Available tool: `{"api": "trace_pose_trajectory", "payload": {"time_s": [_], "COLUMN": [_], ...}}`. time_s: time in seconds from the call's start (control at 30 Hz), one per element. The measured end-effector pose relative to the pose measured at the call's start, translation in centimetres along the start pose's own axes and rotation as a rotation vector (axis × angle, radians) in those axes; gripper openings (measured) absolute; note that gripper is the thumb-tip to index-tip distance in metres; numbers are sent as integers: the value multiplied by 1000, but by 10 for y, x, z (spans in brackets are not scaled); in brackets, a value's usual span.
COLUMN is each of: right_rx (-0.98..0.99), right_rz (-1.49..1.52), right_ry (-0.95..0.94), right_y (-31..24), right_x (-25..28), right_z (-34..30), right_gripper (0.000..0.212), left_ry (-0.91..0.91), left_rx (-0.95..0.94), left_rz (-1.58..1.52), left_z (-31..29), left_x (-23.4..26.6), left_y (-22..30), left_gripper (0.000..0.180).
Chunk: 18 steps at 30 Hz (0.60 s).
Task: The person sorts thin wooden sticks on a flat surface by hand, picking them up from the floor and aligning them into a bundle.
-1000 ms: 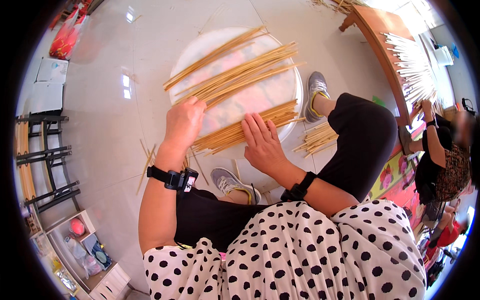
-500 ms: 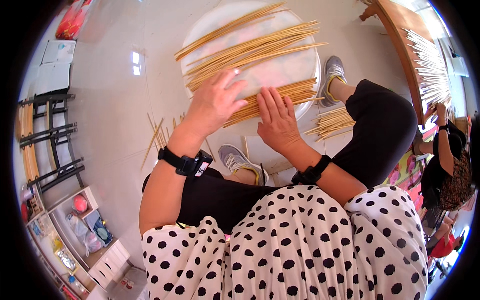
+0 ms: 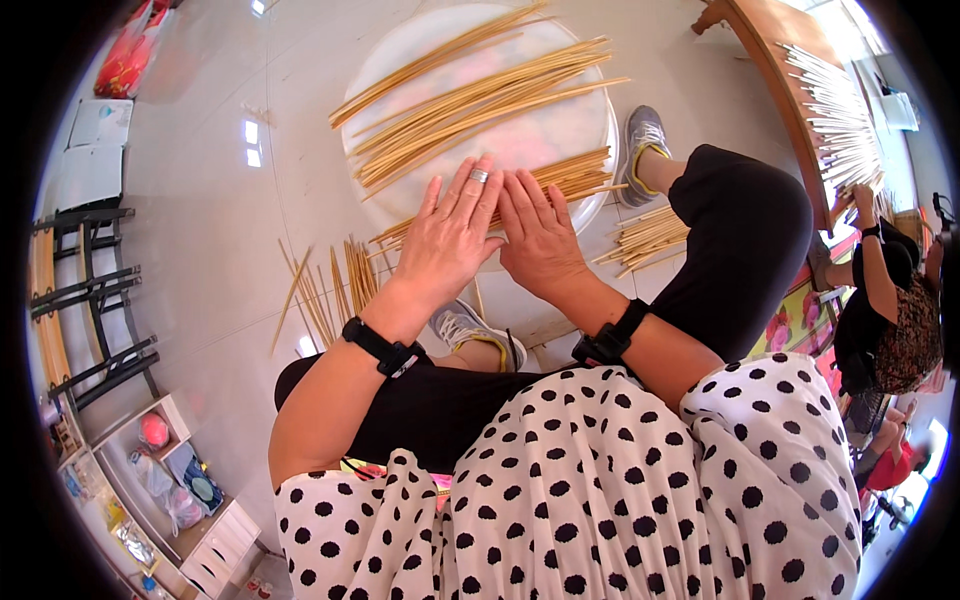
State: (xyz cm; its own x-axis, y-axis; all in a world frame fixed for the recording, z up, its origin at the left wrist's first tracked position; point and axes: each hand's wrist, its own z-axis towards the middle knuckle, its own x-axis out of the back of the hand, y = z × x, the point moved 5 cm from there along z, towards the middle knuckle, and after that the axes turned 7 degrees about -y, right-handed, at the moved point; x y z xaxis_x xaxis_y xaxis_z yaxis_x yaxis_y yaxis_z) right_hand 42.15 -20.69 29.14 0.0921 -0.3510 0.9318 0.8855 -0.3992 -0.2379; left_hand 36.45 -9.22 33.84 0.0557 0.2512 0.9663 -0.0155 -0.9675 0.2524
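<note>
Both hands lie flat, side by side, on the nearest bundle of thin tan sticks [image 3: 590, 170] along the near edge of a round white table [image 3: 385, 75]. My left hand [image 3: 452, 228], wearing a ring, has its fingers stretched out over the sticks. Close against it, my right hand [image 3: 538, 228] also has its fingers extended. Sticks show past both hands on either side; those beneath the palms are hidden. Two more groups lie farther off on the tabletop, a wide middle bundle [image 3: 480, 105] and a thinner far bundle [image 3: 440, 58].
Loose sticks [image 3: 350, 280] stand or lie below the table at left, and another bundle [image 3: 645, 240] sits low at right near my shoe [image 3: 645, 140]. At far right, a person's hand [image 3: 862, 203] touches pale sticks [image 3: 835, 120] on a brown wooden table [image 3: 775, 70]. Shelves [image 3: 185, 470] stand lower left.
My left hand has moved right and down from the gap beside the middle bundle onto the near bundle, next to my right hand. The whole view has shifted slightly.
</note>
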Motion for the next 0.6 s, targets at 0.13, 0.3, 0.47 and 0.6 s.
{"api": "trace_pose_trajectory", "payload": {"time_s": [0.13, 0.3, 0.47, 0.6], "right_rx": [-5, -9, 8, 21], "right_rz": [-26, 32, 16, 6], "right_ry": [-33, -39, -24, -27], "right_y": [0, 0, 2, 2], "right_x": [2, 2, 4, 4], "right_z": [-1, -1, -1, -1], "right_gripper": [62, 63, 63, 63], "left_ry": [24, 29, 85, 83], "left_rx": [27, 44, 26, 5], "left_rz": [17, 13, 43, 65], "left_z": [-6, -9, -10, -15], "left_x": [-10, -18, -20, -19], "left_y": [3, 3, 1, 5], "left_gripper": [87, 86, 86, 83]}}
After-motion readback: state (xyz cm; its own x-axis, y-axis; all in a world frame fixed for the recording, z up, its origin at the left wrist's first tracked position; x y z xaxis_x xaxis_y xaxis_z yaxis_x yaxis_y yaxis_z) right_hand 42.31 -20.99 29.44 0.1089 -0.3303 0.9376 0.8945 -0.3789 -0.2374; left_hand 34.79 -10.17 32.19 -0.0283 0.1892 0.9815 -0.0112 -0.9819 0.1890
